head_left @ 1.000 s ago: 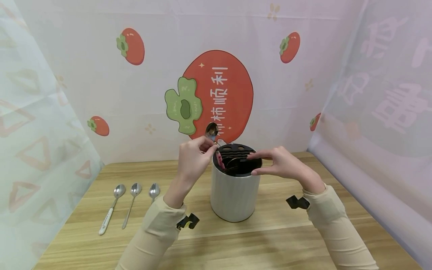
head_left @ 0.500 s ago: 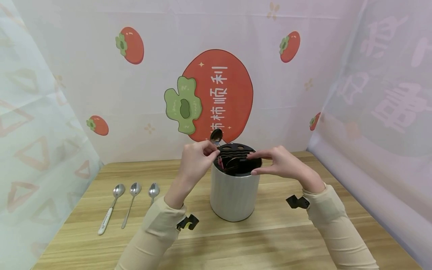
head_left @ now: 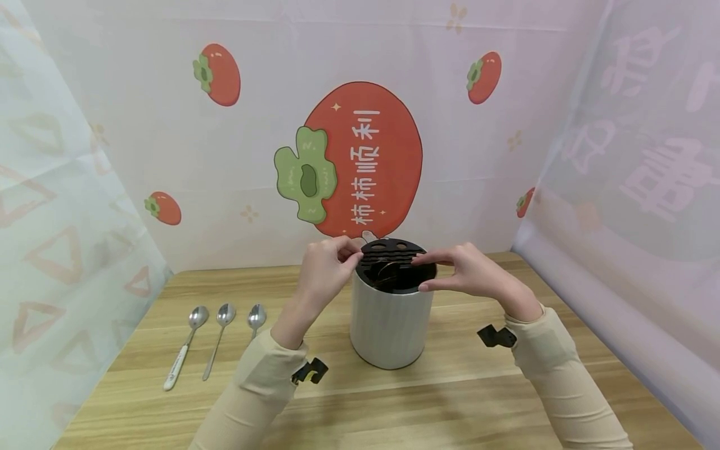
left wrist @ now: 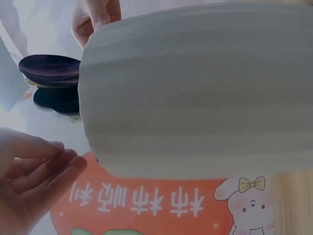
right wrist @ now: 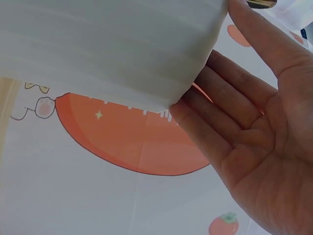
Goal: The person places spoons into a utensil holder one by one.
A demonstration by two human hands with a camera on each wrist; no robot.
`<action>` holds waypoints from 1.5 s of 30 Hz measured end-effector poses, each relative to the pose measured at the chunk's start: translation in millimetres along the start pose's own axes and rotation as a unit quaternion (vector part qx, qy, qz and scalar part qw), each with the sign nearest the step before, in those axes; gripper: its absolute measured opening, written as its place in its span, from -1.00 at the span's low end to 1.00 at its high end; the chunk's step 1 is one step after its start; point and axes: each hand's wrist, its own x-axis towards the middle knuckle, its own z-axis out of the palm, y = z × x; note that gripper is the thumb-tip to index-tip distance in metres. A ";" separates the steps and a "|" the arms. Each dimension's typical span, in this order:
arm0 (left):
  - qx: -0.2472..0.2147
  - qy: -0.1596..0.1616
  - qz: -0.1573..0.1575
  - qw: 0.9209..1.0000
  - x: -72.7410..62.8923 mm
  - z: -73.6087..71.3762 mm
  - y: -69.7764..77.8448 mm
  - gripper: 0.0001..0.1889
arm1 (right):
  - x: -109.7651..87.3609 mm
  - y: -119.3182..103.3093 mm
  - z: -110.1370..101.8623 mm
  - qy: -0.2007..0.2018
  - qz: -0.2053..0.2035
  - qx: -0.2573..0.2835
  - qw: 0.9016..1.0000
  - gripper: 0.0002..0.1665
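A white ribbed utensil holder (head_left: pixel 390 331) with a black slotted top (head_left: pixel 390 247) stands on the table. My left hand (head_left: pixel 326 265) is at its left rim, fingers lightly bent. In the left wrist view nothing shows between the left fingers (left wrist: pixel 61 171). My right hand (head_left: pixel 472 272) holds the holder's right rim, thumb at the near side and fingers reaching across; the right wrist view shows the fingers (right wrist: pixel 225 98) along its wall. Dark, shiny spoon bowls (left wrist: pixel 51 68) protrude from the holder's mouth. Inside the opening, a dark rounded spoon bowl (head_left: pixel 387 274) catches light along its edge.
Three metal spoons lie at the left: a white-handled spoon (head_left: pixel 188 344), a slim spoon (head_left: pixel 219 337) and another spoon (head_left: pixel 256 317) partly hidden by my left arm. Behind the wooden table (head_left: pixel 450 400) hangs a cloth backdrop (head_left: pixel 253 150) printed with persimmons.
The spoon with the pink handle has gone down out of my left fingers, and its bowl no longer shows above the hand. The right hand has stayed at the rim.
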 end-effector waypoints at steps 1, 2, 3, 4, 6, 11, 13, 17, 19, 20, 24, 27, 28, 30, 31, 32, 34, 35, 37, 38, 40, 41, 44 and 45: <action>-0.003 0.007 0.003 1.000 0.1 -0.6 -1.1 -0.96 | 0.0 0.3 0.2 0.000 -0.001 0.000 1.000 -0.44; -0.004 0.015 0.006 1.000 0.0 -1.2 -2.4 -0.96 | 0.0 0.5 0.4 0.001 -0.002 0.000 1.000 -0.44; -0.005 0.022 0.009 1.000 -0.1 -1.7 -4.0 -0.96 | 0.0 0.8 0.6 0.001 -0.002 0.001 1.000 -0.45; -0.006 0.029 0.012 0.999 -0.6 -2.5 -5.4 -0.96 | 0.0 1.0 0.8 0.001 -0.002 0.001 1.000 -0.44; -0.004 0.039 0.015 0.999 -1.6 -3.6 -8.7 -0.97 | -0.1 1.3 1.1 0.001 -0.001 0.002 1.000 -0.44; -0.002 0.057 0.011 0.998 -6.0 -4.5 -19.7 -0.97 | -0.4 1.2 1.0 0.001 0.003 0.004 1.000 -0.44; -0.002 0.060 0.005 0.998 -8.4 -4.5 -24.6 -0.97 | -0.5 1.1 0.9 0.001 0.003 0.006 1.000 -0.44; 0.008 0.065 -0.009 0.998 -14.0 -4.3 -35.8 -0.97 | -0.4 1.2 0.7 0.001 0.001 0.005 1.000 -0.44; 0.018 0.067 -0.017 0.997 -17.2 -4.0 -41.7 -0.97 | -0.2 1.0 0.2 0.001 -0.001 0.003 1.000 -0.45; 0.022 0.068 -0.019 0.997 -18.4 -3.3 -44.9 -0.97 | -0.3 1.0 0.1 0.002 -0.002 0.003 1.000 -0.45; 0.032 0.067 -0.030 0.997 -23.5 -0.7 -55.4 -0.95 | -0.5 0.6 -0.7 0.005 -0.005 0.004 1.000 -0.45; 0.040 0.066 -0.040 0.996 -28.1 1.7 -63.2 -0.95 | -0.4 0.9 -0.7 0.005 -0.007 0.006 1.000 -0.46; 0.043 0.065 -0.044 0.996 -30.1 2.6 -65.9 -0.95 | -0.4 1.0 -0.5 0.005 -0.006 0.006 1.000 -0.46; 0.053 0.061 -0.053 0.995 -34.6 4.3 -72.0 -0.95 | -0.1 1.4 -0.1 0.005 -0.006 0.006 1.000 -0.46; 0.057 0.058 -0.058 0.995 -37.0 5.0 -75.0 -0.94 | 0.0 1.7 0.2 0.006 -0.006 0.005 1.000 -0.46; 0.062 0.054 -0.063 0.995 -39.3 5.7 -78.2 -0.94 | 0.1 1.8 0.4 0.006 -0.006 0.004 1.000 -0.46; 0.073 0.043 -0.081 0.993 -43.7 7.4 -85.1 -0.94 | 0.3 1.7 0.7 0.006 -0.006 0.003 1.000 -0.46; 0.079 0.037 -0.091 0.992 -45.7 8.2 -88.5 -0.94 | 0.3 1.7 0.7 0.005 -0.006 0.003 1.000 -0.46; 0.089 0.025 -0.116 0.989 -49.4 9.3 -94.6 -0.93 | 0.2 1.0 0.6 0.004 -0.004 0.004 1.000 -0.45; 0.097 0.020 -0.128 0.987 -51.3 9.8 -97.8 -0.92 | 0.1 0.6 0.5 0.004 -0.003 0.005 1.000 -0.45; 0.107 0.009 -0.148 0.983 -54.6 10.1 -103.4 -0.91 | -0.1 0.0 0.3 0.003 -0.002 0.007 1.000 -0.45; 0.109 0.003 -0.157 0.982 -56.1 9.9 -105.6 -0.91 | -0.1 0.0 0.3 0.003 -0.002 0.007 1.000 -0.45; 0.114 -0.014 -0.184 0.976 -60.2 9.4 -110.7 -0.90 | 0.2 0.5 0.2 0.004 -0.005 0.006 1.000 -0.46; 0.114 -0.020 -0.193 0.974 -61.2 9.2 -111.9 -0.90 | 0.3 0.6 0.2 0.005 -0.007 0.006 1.000 -0.46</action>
